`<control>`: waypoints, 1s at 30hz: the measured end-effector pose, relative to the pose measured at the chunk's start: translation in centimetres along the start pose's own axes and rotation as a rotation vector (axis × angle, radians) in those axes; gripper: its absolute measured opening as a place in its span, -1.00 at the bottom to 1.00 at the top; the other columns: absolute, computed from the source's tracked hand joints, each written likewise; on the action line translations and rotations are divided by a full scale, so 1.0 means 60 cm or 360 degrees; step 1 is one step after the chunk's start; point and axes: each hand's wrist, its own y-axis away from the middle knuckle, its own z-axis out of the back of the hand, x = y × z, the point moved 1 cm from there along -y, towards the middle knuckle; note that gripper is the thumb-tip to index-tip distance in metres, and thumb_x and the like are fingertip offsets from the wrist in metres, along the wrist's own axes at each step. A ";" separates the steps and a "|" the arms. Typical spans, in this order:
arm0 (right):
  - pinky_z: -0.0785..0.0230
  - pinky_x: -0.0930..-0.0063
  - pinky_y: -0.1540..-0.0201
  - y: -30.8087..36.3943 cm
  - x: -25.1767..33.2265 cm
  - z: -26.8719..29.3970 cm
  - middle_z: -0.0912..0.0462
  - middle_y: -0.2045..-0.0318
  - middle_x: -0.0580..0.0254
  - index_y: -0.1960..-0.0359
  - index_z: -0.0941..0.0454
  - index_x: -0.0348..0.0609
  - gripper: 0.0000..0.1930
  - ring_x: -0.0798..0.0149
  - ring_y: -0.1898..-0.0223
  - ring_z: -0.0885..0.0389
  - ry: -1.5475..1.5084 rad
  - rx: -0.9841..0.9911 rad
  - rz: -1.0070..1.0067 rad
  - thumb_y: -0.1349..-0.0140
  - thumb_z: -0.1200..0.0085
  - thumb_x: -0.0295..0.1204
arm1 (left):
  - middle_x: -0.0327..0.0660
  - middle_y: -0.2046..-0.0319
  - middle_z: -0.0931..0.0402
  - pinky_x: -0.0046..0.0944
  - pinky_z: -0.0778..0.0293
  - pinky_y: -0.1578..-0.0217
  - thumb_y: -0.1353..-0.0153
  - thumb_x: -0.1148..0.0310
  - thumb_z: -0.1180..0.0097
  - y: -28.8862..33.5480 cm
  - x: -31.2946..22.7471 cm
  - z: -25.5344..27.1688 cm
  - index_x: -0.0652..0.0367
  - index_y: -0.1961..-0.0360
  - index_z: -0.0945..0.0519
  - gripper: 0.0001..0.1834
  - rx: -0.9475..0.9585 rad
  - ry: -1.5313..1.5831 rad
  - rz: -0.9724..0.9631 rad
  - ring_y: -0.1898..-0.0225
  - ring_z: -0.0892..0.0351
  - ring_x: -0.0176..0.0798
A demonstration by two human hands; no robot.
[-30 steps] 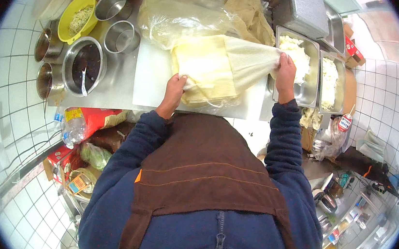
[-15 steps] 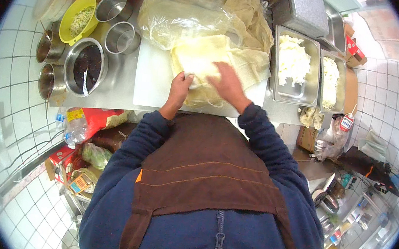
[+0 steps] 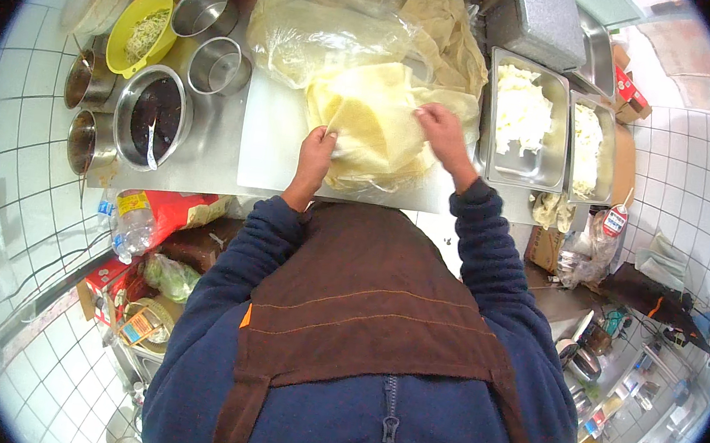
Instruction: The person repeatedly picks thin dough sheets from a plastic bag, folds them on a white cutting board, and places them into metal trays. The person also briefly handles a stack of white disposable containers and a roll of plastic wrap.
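A stack of thin, pale yellow bean curd sheets (image 3: 379, 120) lies on the white cutting board (image 3: 270, 139), with a woven texture on the surface. The top sheet is folded and bunched across the middle. My left hand (image 3: 314, 158) pinches its left edge, thumb uppermost. At the right, my right hand (image 3: 445, 138) has its fingers closed on the sheet's far right edge. Behind the stack, a clear plastic bag (image 3: 327, 33) holds more pale sheets. Loose darker sheets (image 3: 448, 37) lie crumpled at the back right.
Steel trays of white pieces (image 3: 528, 157) stand to the right, beside a grey block-shaped box (image 3: 538, 25). On the left are a steel bowl of dark sauce with a spoon (image 3: 178, 108), a yellow colander of shreds (image 3: 163, 41) and steel pots (image 3: 219, 67).
My right hand, spread over the sheets before, has moved right and closed on an edge. The top sheet has shifted from lying flatter to folded and bunched. My left hand stays nearly in place.
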 end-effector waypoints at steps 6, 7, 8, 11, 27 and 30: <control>-0.47 0.28 0.13 -0.003 -0.075 0.127 -0.69 0.31 -0.06 0.18 -0.64 -0.35 -0.69 0.08 0.26 -0.66 0.0025 -0.0501 -0.0403 -0.33 -0.08 -0.28 | -0.20 0.22 -0.62 -0.33 -0.50 0.22 -0.38 0.39 -0.01 -0.001 0.012 0.010 0.31 -0.02 -0.55 -0.72 -0.0035 0.0379 0.0245 0.25 -0.57 -0.37; -0.47 0.27 0.12 -0.005 -0.080 0.140 -0.69 0.30 -0.07 0.17 -0.64 -0.35 -0.68 0.06 0.25 -0.67 0.0128 -0.0567 -0.0350 -0.32 -0.07 -0.28 | -0.20 0.20 -0.63 -0.32 -0.51 0.27 -0.39 0.36 -0.02 0.001 0.014 0.010 0.30 -0.02 -0.55 -0.72 -0.0056 0.0377 0.0275 0.25 -0.58 -0.35; -0.47 0.25 0.12 -0.006 -0.083 0.150 -0.70 0.29 -0.08 0.15 -0.64 -0.34 -0.68 0.05 0.23 -0.67 0.0231 -0.0637 -0.0328 -0.32 -0.07 -0.27 | -0.20 0.18 -0.63 -0.32 -0.52 0.32 -0.39 0.33 -0.02 0.003 0.017 0.011 0.28 -0.02 -0.55 -0.71 -0.0067 0.0375 0.0316 0.26 -0.60 -0.34; -0.47 0.20 0.08 -0.015 -0.080 0.174 -0.71 0.27 -0.10 0.13 -0.62 -0.31 -0.67 -0.02 0.20 -0.68 0.0365 -0.0818 -0.0314 -0.33 -0.02 -0.26 | -0.20 0.18 -0.63 -0.32 -0.51 0.39 -0.41 0.27 -0.03 0.002 0.021 0.014 0.25 -0.01 -0.55 -0.70 -0.0079 0.0405 0.0376 0.29 -0.60 -0.33; -0.48 -0.06 0.21 -0.007 -0.079 0.010 -0.57 0.19 -0.06 0.20 -0.51 -0.17 -0.82 -0.18 0.20 -0.60 0.1187 -0.0371 0.0446 -0.15 -0.07 -0.45 | -0.28 0.39 -0.48 -0.29 -0.51 0.45 -0.44 0.15 -0.03 -0.011 0.023 0.016 0.23 0.14 -0.50 -0.69 -0.0088 -0.0380 0.0173 0.45 -0.46 -0.38; -0.49 -0.07 0.21 -0.019 -0.108 -0.027 -0.57 0.22 -0.09 0.20 -0.50 -0.16 -0.81 -0.21 0.23 -0.60 0.1134 -0.0236 0.0263 -0.14 -0.09 -0.43 | -0.28 0.41 -0.47 -0.30 -0.49 0.44 -0.43 0.16 -0.04 -0.005 0.019 0.017 0.25 0.16 -0.50 -0.68 -0.0098 -0.0315 0.0116 0.47 -0.44 -0.38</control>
